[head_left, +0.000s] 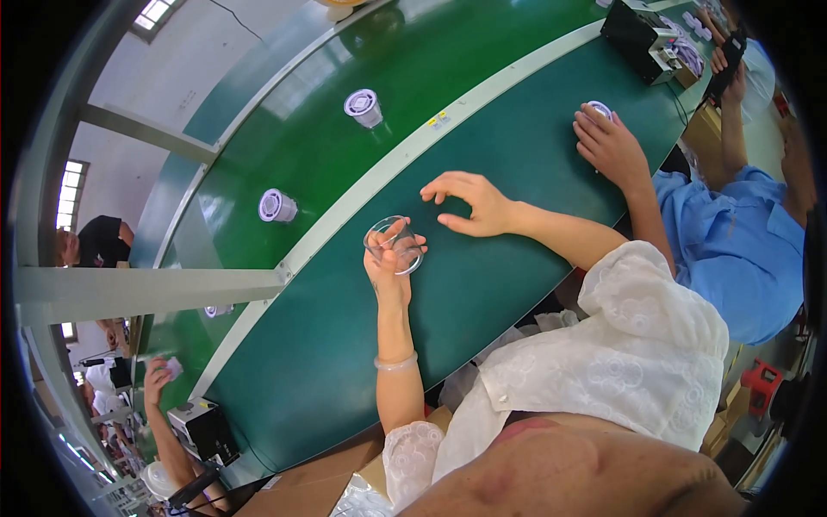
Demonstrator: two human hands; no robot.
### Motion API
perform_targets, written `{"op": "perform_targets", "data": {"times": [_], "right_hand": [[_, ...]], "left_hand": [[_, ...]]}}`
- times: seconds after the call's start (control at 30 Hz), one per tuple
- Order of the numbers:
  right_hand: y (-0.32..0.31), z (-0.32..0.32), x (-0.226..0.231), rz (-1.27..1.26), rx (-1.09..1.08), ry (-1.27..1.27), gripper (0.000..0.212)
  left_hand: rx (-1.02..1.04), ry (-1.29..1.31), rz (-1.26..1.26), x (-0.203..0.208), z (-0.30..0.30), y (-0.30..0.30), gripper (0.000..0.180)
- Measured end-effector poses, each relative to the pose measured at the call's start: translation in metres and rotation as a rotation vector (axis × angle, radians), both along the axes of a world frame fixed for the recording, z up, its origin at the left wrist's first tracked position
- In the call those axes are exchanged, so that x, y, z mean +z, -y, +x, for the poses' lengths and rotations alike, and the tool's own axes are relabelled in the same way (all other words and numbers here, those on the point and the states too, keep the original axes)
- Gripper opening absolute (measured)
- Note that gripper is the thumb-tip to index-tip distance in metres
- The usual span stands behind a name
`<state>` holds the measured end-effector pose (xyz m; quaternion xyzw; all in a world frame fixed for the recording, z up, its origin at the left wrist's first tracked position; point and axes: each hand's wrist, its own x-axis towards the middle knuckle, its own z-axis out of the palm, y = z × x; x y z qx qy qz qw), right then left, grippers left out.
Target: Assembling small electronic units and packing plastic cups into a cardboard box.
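My left hand point(387, 265) holds a clear, see-through cup point(411, 269) above the dark green work surface point(482, 276), its fingers and thumb curled round the wall. A pale bracelet point(396, 364) sits on that forearm. To the right of the cup is my right hand point(479, 205), which holds nothing. Its fingers are partly bent, with a gap between them and the thumb. Fingertips of this hand point toward the belt and stay apart from the cup.
Beyond a pale rail point(345, 209), a green conveyor belt point(323, 142) carries round white-and-purple parts point(363, 105). At right, a person in a blue shirt rests a hand point(610, 142) on another part. Black box-shaped devices point(639, 41) stand at both ends. A white metal post point(155, 290) crosses at left.
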<state>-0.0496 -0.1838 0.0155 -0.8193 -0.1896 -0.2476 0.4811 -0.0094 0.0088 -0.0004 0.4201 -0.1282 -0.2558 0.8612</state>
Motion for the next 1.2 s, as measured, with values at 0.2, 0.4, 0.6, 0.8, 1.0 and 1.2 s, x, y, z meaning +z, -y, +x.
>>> {"op": "perform_targets", "data": {"times": [0.2,0.4,0.6,0.8,1.0,1.2], "right_hand": [[0.048,-0.010,0.044,-0.251,-0.306,0.041,0.036],[0.104,-0.060,0.076,-0.515,-0.655,-0.108,0.037],[0.192,-0.090,0.057,-0.497,-0.869,-0.407,0.041],[0.195,-0.102,0.068,-0.427,-0.602,-0.728,0.055],[0.201,-0.079,0.013,-0.207,-0.454,-0.546,0.076],[0.132,-0.036,0.035,0.017,-0.328,-0.213,0.055]], "left_hand": [[-0.060,0.065,0.093,0.002,0.001,0.004,0.051],[-0.019,0.042,-0.087,-0.001,0.004,0.000,0.036],[0.000,0.029,-0.022,0.005,0.000,0.000,0.035],[-0.017,0.040,-0.020,0.000,0.002,0.002,0.034],[0.003,0.015,-0.010,0.002,0.002,0.002,0.030],[0.029,0.013,0.005,-0.002,0.001,0.000,0.031]]}}
